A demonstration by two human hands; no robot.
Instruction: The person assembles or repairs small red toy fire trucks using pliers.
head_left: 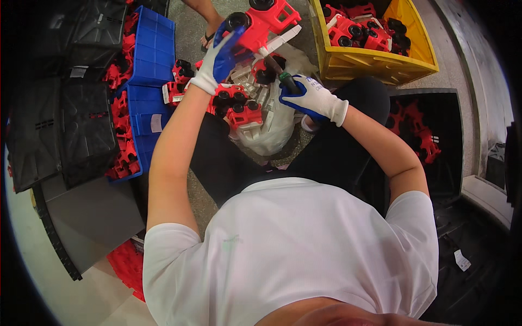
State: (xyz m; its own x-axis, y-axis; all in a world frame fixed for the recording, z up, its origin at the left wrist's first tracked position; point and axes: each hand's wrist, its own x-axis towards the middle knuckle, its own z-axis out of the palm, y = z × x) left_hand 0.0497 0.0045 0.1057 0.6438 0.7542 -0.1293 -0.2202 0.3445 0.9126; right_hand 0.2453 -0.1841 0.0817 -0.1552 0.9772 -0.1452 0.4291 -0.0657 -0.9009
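Observation:
My left hand [218,57], in a white glove with blue palm, is closed on a red toy truck [266,24] with black wheels. A white strip-like part [284,39] sticks out along the truck's underside. My right hand [315,99], gloved alike, wraps round the dark handle of a hand tool [286,79] with a green band and brownish shaft. The shaft's far end is close under the truck; I cannot tell if they touch. Below lies a clear plastic bag [266,142] with white plastic parts [267,100] and several more red trucks [243,114] by it.
Blue crates [154,51] with red trucks stand at the left, beside stacked black crates [89,117]. A yellow crate [375,66] of trucks is at the far right. A black crate [443,122] with red parts sits nearer right. Another person's foot [211,31] shows at the top.

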